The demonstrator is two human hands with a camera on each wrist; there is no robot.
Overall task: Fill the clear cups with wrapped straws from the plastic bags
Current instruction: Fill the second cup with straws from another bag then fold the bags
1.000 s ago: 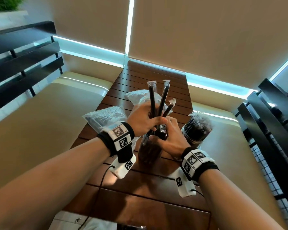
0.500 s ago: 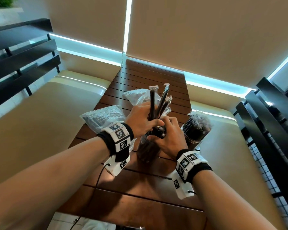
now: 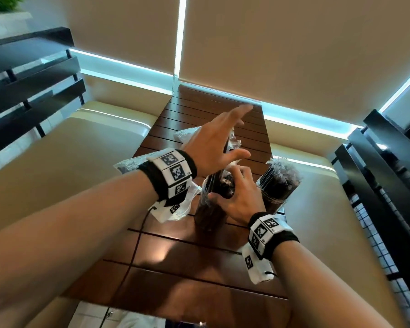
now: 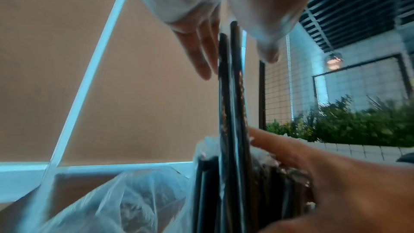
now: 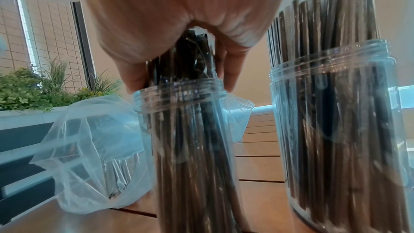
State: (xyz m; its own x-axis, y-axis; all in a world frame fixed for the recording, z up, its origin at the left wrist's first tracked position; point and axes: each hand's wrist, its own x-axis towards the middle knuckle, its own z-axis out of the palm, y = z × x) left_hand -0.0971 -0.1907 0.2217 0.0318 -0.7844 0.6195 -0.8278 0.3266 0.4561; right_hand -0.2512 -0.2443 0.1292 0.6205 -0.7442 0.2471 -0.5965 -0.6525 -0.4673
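A: Left hand spread, fingers straight, palm flat on the tips of a few tall wrapped straws; judging it is pressing them down into the near cup.

B: Right hand?

A: Curled round the mouth of that cup, fingertips at the threaded rim, thumb on the other side; it grips the bundle where it leaves the cup; the cup stands on the surface directly below that hand.

B: Second cup?

A: Just beyond the right hand's outer side, upright, packed with straws well above its rim; looks done.

B: Bags?

A: One plastic bag lies past the left wrist, some straws still inside; another bag sits beyond the left palm, partly hidden, contents unclear.

B: Risks from here?

A: Near cup is already tight; a flat push on thin straws could buckle them or split the wrappers; if the push lands off-centre the tall cup could tip toward the full one beside it, since only the rim is held; if the right hand loosens, the bundle may fan out and straws spill over the edge.
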